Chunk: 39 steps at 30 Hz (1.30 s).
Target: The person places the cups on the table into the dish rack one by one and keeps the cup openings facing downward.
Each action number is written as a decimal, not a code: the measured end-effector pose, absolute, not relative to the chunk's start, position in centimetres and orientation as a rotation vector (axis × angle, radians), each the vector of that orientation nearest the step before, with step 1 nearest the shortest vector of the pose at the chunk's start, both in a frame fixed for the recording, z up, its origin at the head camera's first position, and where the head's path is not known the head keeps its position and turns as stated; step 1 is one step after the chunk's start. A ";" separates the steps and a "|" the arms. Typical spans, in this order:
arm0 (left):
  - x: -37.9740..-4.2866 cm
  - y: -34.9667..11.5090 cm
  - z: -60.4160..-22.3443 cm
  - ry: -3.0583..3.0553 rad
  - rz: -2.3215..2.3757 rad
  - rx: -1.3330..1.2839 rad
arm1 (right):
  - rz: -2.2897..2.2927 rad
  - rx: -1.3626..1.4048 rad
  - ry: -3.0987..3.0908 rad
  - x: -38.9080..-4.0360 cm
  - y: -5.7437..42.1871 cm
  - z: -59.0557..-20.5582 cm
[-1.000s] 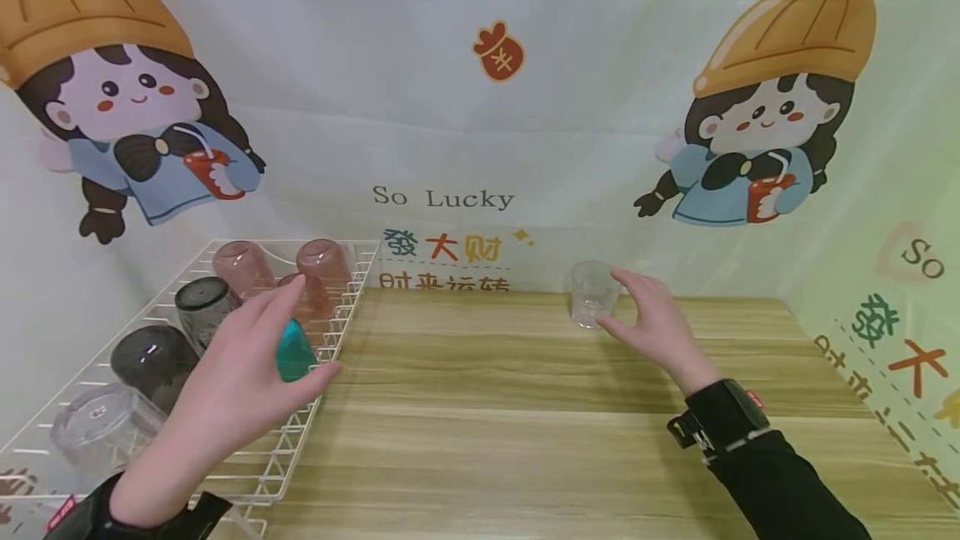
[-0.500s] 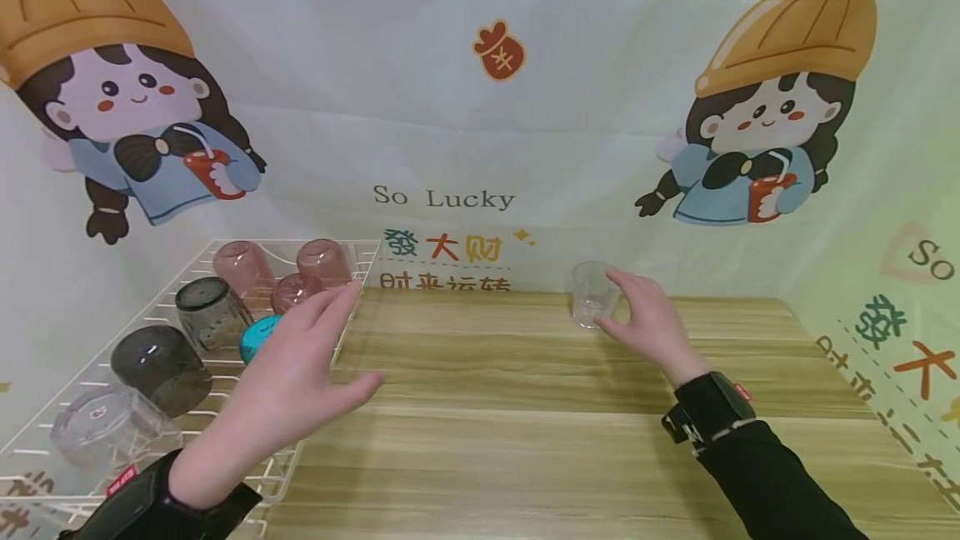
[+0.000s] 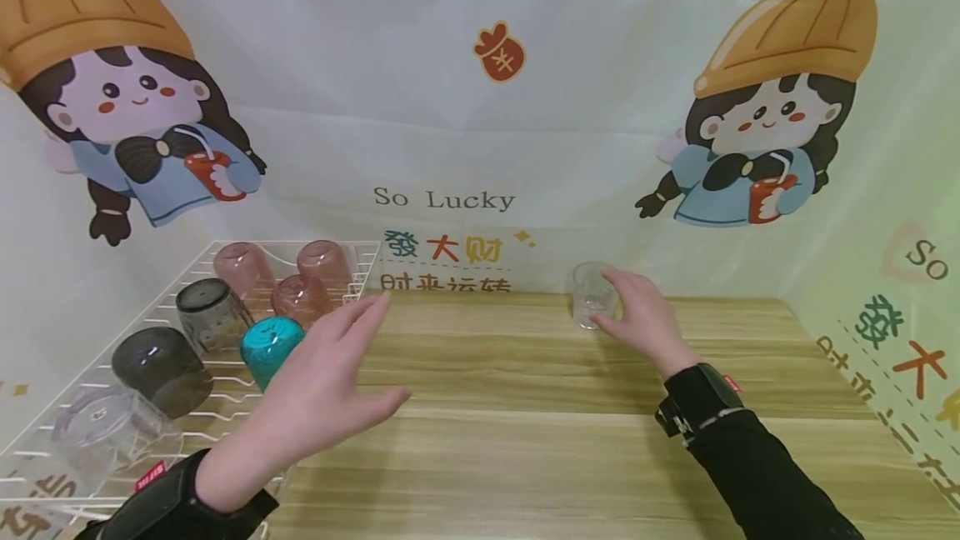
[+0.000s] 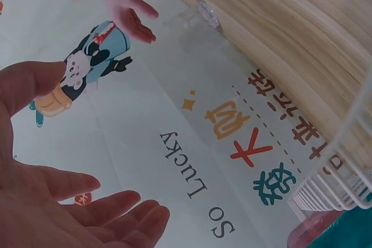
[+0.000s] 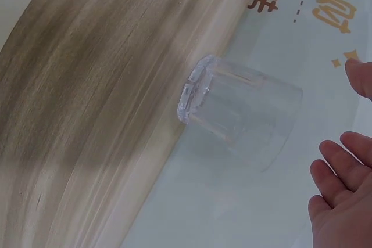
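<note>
A clear drinking glass [image 3: 587,294] stands upright at the back of the wooden table. Close to its right side is my right hand [image 3: 647,322], thumb and fingers spread; the right wrist view shows a gap between the hand [image 5: 346,193] and the glass [image 5: 241,114]. My left hand [image 3: 318,390] hovers at the right edge of the white wire rack [image 3: 45,500], holding nothing, its thumb apart from the fingers. It partly covers a teal glass [image 3: 266,344] that sits upside down in the rack. The left wrist view shows that palm [image 4: 64,201] bare.
Several more upturned glasses share the rack: pink ones [image 3: 322,261] at the back, a dark grey one [image 3: 213,311], a rounded dark one [image 3: 161,369] and a clear one [image 3: 112,432] in front. A printed cloth [image 3: 450,132] hangs behind the table [image 3: 480,457].
My left hand has moved right from over the rack, uncovering the teal glass and a pink one. My right hand has shifted slightly left beside the clear glass, which stays in place.
</note>
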State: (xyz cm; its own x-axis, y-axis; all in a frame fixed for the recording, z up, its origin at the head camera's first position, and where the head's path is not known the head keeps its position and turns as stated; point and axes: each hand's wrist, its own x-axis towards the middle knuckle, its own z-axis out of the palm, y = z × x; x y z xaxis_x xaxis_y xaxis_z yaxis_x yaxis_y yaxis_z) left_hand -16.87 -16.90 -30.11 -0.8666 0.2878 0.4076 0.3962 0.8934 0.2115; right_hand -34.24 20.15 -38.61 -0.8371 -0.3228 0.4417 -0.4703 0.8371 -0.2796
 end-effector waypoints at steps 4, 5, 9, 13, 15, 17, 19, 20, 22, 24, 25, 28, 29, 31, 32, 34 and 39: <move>-16.8 -16.5 -30.3 -2.683 -0.418 -0.544 | 0.528 0.601 -2.626 -34.6 19.8 -38.7; -16.8 -16.3 -30.4 -2.682 -0.422 -0.552 | 0.525 0.602 -2.624 -34.7 19.7 -38.7; -16.9 -16.0 -30.6 -2.670 -0.426 -0.579 | 0.509 0.606 -2.626 -35.1 19.4 -38.7; -17.0 -15.6 -30.8 -2.664 -0.409 -0.600 | 0.490 0.605 -2.632 -35.3 19.3 -38.8; -17.1 -15.4 -30.9 -2.666 -0.407 -0.610 | 0.480 0.604 -2.638 -35.4 19.3 -38.8; -17.2 -15.2 -30.9 -2.670 -0.404 -0.616 | 0.478 0.598 -2.647 -35.5 19.2 -38.9; -17.2 -15.1 -31.0 -2.671 -0.400 -0.627 | 0.474 0.596 -2.654 -35.7 19.2 -39.0; -17.2 -15.0 -31.1 -2.671 -0.399 -0.634 | 0.467 0.596 -2.658 -35.8 19.2 -39.0; -17.1 -14.8 -31.2 -2.671 -0.396 -0.647 | 0.457 0.595 -2.668 -36.0 19.1 -39.1; -17.0 -14.7 -31.2 -2.670 -0.395 -0.656 | 0.439 0.602 -2.678 -36.1 19.0 -39.2; -17.0 -14.6 -31.3 -2.670 -0.393 -0.660 | 0.431 0.604 -2.684 -36.1 19.0 -39.3; -16.8 -14.4 -31.3 -2.677 -0.397 -0.661 | 0.424 0.605 -2.702 -36.3 19.0 -39.4; -16.8 -14.4 -31.4 -2.681 -0.398 -0.662 | 0.423 0.607 -2.706 -36.3 19.0 -39.5; -16.7 -14.2 -31.5 -2.689 -0.401 -0.666 | 0.422 0.612 -2.709 -36.5 19.0 -39.6; -16.7 -14.2 -31.5 -2.693 -0.403 -0.666 | 0.423 0.616 -2.709 -36.5 19.0 -39.6; -16.7 -14.1 -31.6 -2.694 -0.402 -0.672 | 0.420 0.622 -2.713 -36.7 19.0 -39.7; -16.8 -13.8 -31.7 -2.679 -0.384 -0.675 | 0.396 0.643 -2.707 -37.0 19.0 -40.0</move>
State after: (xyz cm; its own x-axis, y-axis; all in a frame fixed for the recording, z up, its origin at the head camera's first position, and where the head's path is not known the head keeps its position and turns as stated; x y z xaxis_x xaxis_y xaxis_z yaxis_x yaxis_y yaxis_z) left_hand -16.77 -13.83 -31.70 -0.8253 0.4029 0.3957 0.4978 0.8499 0.1728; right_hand -37.01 19.01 -40.04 -0.8438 -0.3833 0.3756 -0.4747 0.8595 -0.1895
